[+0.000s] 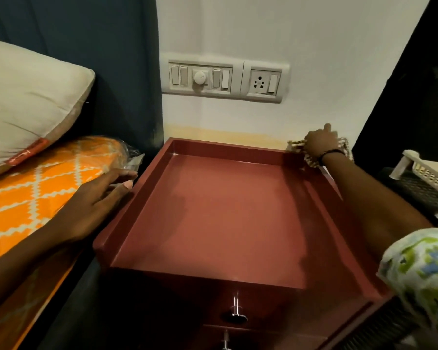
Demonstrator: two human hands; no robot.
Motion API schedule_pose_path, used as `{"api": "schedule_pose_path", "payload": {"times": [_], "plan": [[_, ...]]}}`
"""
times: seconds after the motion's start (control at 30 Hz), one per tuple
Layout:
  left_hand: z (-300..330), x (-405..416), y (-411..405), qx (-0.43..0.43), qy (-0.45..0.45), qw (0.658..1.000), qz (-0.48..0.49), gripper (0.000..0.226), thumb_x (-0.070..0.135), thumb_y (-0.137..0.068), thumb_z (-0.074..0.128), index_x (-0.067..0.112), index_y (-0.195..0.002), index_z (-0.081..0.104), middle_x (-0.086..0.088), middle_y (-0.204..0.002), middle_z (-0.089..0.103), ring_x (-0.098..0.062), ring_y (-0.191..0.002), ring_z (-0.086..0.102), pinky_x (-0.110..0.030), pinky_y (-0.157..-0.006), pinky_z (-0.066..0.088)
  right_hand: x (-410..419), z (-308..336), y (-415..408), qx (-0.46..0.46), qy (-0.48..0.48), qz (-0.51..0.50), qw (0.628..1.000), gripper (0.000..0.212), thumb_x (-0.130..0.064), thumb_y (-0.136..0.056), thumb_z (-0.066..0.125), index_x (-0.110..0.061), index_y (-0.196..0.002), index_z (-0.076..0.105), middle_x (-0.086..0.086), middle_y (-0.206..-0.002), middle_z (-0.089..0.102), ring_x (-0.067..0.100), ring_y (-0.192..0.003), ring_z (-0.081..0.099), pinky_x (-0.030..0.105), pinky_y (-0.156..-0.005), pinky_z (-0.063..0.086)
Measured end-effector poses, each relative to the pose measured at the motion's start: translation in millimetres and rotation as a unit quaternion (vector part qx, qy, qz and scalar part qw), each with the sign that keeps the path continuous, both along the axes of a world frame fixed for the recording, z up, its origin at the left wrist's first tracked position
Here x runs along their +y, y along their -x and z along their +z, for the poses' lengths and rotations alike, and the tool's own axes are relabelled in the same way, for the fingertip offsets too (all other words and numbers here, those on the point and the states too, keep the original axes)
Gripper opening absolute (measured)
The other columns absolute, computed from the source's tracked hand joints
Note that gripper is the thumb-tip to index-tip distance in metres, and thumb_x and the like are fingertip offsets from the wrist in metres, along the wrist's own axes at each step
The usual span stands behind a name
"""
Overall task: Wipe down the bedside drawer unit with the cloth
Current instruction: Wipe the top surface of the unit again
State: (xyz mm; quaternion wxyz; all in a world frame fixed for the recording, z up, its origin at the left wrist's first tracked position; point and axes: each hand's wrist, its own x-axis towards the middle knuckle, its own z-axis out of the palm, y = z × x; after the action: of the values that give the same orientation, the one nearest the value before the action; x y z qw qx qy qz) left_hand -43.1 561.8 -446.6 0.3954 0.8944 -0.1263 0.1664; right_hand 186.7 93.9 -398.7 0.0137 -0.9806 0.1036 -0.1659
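Note:
The dark red bedside drawer unit (pixel 223 213) fills the middle of the head view, with a raised rim round its top and two metal drawer knobs at the front. My right hand (pixel 320 144) grips a patterned beige cloth (pixel 297 146) at the unit's far right corner, against the rim by the wall. My left hand (pixel 99 195) lies with straight fingers at the unit's left rim, its fingertips touching a clear plastic wrapper on the bed edge.
A bed with an orange patterned sheet (pixel 36 198) and a beige pillow (pixel 23 102) lies at the left, against a dark blue headboard. A switch and socket panel (pixel 224 79) sits on the white wall. A white plastic basket (pixel 427 173) stands at the right.

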Motion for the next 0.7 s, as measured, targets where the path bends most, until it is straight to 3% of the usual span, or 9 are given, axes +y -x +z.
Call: {"api": "schedule_pose_path", "payload": {"times": [0.07,0.17,0.33,0.47,0.7], "plan": [[-0.5,-0.9,-0.1,0.0,0.002,1.0,0.001,0.046,0.049,-0.089,0.038,0.028,-0.126,0.057,0.008,-0.123,0.061,-0.001,-0.111,0.056,-0.016,-0.08,0.04,-12.9,-20.7,14.8,0.058,-0.042,0.026,0.997,0.032,-0.031,-0.092,0.054,-0.011,-0.116,0.062,0.017,-0.126,0.059,0.035,-0.121,0.049,0.038,-0.1,0.039],[0.2,-1.0,-0.9,0.002,0.004,1.0,-0.004,0.044,0.047,-0.09,0.038,0.028,-0.126,0.056,0.006,-0.124,0.061,-0.004,-0.111,0.057,-0.018,-0.08,0.042,-23.5,-37.2,37.3,0.041,-0.107,0.06,0.992,0.028,-0.034,-0.092,0.055,-0.014,-0.11,0.065,0.013,-0.119,0.065,0.033,-0.108,0.06,0.035,-0.087,0.048],[-1.7,-3.6,0.2,0.012,0.005,1.0,0.005,0.032,0.034,-0.1,0.041,0.027,-0.129,0.054,0.001,-0.125,0.06,-0.017,-0.111,0.058,-0.023,-0.079,0.043,-15.7,-52.1,73.2,0.03,-0.013,0.048,0.998,0.028,-0.026,-0.087,0.062,-0.012,-0.111,0.06,0.01,-0.124,0.059,0.037,-0.111,0.054,0.04,-0.087,0.045],[0.3,-4.9,4.5,0.017,0.052,0.998,-0.004,0.034,0.043,-0.094,0.043,0.033,-0.123,0.056,0.004,-0.118,0.064,-0.017,-0.108,0.061,-0.035,-0.082,0.047,-7.5,-70.3,110.2,0.003,0.029,-0.013,0.999,0.034,-0.018,-0.096,0.035,-0.013,-0.125,0.053,0.012,-0.128,0.053,0.042,-0.104,0.05,0.049,-0.079,0.049],[-3.3,-3.4,3.3,0.011,0.036,0.999,0.005,0.028,0.027,-0.1,0.043,0.03,-0.126,0.054,0.005,-0.119,0.063,-0.019,-0.109,0.061,-0.044,-0.086,0.05,1.4,-55.7,212.4,0.022,0.053,0.016,0.998,0.034,-0.01,-0.094,0.048,-0.014,-0.127,0.057,-0.004,-0.147,0.038,0.04,-0.105,0.044,0.043,-0.076,0.048]]}}
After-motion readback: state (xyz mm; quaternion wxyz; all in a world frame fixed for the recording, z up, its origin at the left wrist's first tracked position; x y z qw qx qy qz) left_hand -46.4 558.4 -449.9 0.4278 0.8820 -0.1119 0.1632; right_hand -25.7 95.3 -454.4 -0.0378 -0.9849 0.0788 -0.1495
